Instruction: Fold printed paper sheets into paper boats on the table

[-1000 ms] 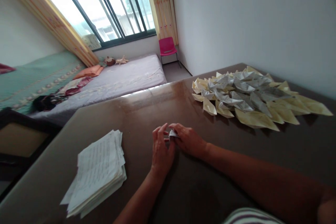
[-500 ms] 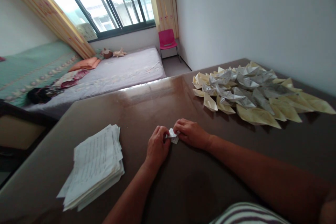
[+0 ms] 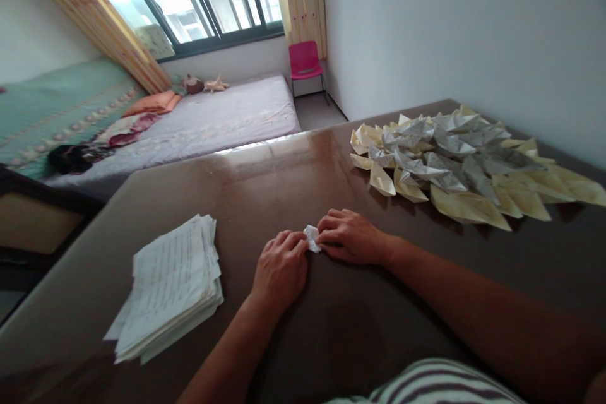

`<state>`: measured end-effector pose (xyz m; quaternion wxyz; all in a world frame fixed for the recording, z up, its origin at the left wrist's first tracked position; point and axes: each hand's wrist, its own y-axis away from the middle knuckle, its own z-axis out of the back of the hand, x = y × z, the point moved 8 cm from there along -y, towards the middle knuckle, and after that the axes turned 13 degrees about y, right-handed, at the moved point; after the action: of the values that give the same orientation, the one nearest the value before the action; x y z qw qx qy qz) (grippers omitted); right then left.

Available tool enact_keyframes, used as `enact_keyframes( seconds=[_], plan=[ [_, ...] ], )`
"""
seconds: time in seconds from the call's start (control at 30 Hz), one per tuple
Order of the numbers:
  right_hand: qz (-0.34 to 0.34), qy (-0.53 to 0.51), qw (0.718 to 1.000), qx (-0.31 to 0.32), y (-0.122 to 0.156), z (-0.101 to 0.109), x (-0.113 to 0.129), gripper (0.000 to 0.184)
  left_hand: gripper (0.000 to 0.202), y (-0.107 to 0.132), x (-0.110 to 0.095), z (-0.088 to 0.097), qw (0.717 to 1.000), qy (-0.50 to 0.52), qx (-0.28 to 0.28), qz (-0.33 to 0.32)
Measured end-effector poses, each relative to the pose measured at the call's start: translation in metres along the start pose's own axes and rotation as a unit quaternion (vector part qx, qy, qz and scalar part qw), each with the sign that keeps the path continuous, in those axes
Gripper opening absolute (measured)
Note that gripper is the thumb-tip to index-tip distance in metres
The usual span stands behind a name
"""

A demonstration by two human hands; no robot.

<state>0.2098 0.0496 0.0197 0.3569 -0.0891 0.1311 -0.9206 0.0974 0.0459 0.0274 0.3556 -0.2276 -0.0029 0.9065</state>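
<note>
A small folded piece of white printed paper [image 3: 312, 238] lies at the middle of the brown table [image 3: 227, 202], between my hands. My left hand [image 3: 283, 265] grips its left side, fingers curled with the tips at the paper's edge. On the other side, my right hand [image 3: 349, 237] pinches the paper's right side between thumb and fingers. Both hands rest low at the tabletop, and the fingers cover part of the paper.
Left of my hands sits a stack of printed sheets [image 3: 170, 290]. Many folded paper boats [image 3: 445, 158], cream and white, crowd the table's far right, near the wall. Beyond the table are a bed [image 3: 246, 107] and a pink chair [image 3: 305, 60].
The paper between my hands looks smaller and flatter, with its lower point no longer hanging out. My left hand has turned flatter over the table. The camera view has shifted slightly.
</note>
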Motion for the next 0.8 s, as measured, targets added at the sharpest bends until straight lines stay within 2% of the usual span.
enact_keyframes(
  seconds=[0.17,0.3,0.47,0.63,0.73,0.8],
  plan=[
    [0.005,0.014,1.0,-0.005,0.0,-0.001,0.003,0.026,0.019,0.001,-0.008,-0.001,0.999,0.0,-0.026,-0.023],
    [0.001,0.046,0.999,0.003,-0.001,0.001,0.006,0.024,0.022,0.003,-0.011,-0.007,0.998,-0.059,-0.011,-0.028],
    [-0.018,0.087,0.995,0.049,-0.002,0.004,0.016,0.022,0.028,0.008,-0.017,-0.018,0.991,-0.13,0.005,-0.02],
    [-0.03,0.103,0.991,0.081,-0.003,0.003,0.021,0.022,0.034,0.008,-0.02,-0.022,0.992,-0.126,0.017,-0.017],
    [-0.048,0.095,0.99,0.088,-0.002,-0.001,0.016,0.02,0.033,0.007,-0.019,-0.02,0.993,-0.114,0.015,-0.011],
    [-0.069,0.1,0.989,0.081,-0.002,-0.003,0.011,0.025,0.029,0.006,-0.017,-0.017,0.995,-0.103,0.005,-0.002]
  ],
)
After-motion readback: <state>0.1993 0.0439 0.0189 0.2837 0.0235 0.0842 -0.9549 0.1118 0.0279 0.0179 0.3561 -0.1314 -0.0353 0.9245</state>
